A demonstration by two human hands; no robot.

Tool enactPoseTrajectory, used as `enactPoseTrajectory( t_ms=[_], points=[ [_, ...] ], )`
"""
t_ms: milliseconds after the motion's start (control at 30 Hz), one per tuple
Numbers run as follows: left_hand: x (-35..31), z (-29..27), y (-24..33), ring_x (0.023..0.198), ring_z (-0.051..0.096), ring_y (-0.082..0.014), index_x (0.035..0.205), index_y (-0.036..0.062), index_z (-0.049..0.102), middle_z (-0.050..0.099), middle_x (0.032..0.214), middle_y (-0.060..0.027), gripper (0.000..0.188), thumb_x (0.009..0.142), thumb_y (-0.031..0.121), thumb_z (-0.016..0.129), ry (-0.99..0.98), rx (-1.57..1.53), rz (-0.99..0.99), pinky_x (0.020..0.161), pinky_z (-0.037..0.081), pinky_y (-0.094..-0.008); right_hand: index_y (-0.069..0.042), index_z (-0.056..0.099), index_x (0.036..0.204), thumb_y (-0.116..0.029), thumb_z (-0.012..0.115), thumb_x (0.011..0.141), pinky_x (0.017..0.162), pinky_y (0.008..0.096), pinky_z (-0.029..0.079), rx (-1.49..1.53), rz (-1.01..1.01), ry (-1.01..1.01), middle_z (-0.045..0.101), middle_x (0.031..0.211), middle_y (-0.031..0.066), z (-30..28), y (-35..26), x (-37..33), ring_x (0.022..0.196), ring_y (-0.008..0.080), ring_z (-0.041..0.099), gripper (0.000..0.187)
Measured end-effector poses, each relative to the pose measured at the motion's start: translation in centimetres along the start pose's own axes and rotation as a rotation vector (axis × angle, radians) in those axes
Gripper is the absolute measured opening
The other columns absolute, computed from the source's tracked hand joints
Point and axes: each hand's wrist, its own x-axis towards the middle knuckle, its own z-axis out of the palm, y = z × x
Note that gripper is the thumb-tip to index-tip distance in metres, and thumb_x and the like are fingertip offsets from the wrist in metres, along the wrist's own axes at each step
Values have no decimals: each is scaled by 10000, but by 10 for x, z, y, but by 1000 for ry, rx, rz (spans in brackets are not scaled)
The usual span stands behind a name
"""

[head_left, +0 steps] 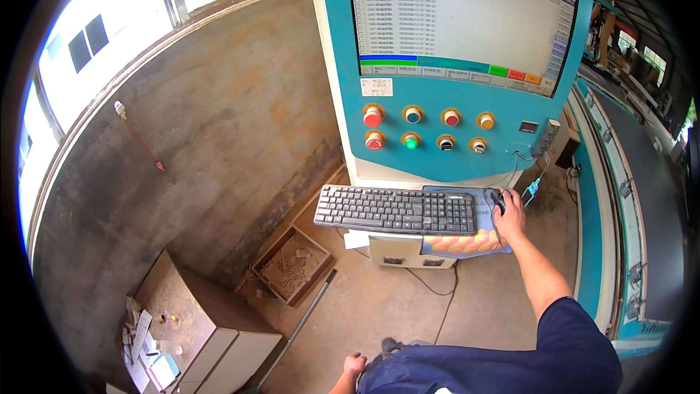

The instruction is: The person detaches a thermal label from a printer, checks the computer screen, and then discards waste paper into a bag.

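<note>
Your right hand is closed over black mouse, fingers bent around it. Mouse is at right edge of patterned mouse pad, just beside right end of black keyboard. Keyboard covers part of pad. Your left hand is low, near your body, well apart from keyboard; fingers look curled, cannot tell if they hold something. In front of you, teal control panel carries lit screen above two rows of knobs and buttons.
</note>
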Motion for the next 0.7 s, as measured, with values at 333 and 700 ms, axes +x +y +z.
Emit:
enactPoseTrajectory(
  t_ms=[333,700],
  points=[
    [5,-2,-8,1143,555,-299,1226,-20,551,583,1184,-237,541,746,227,591,2,-11,-11,982,415,-320,-59,503,1159,-87,624,738,963,392,405,4,-25,33,479,1234,125,2,2,1,1147,329,475,439],
    [10,-2,-8,1166,536,-302,1221,-19,556,569,1209,-231,540,747,238,587,-7,-5,-9,996,404,-323,-86,514,1162,-121,630,739,963,395,408,-6,-7,17,467,1241,112,1,3,1,1157,320,465,440]
  ],
)
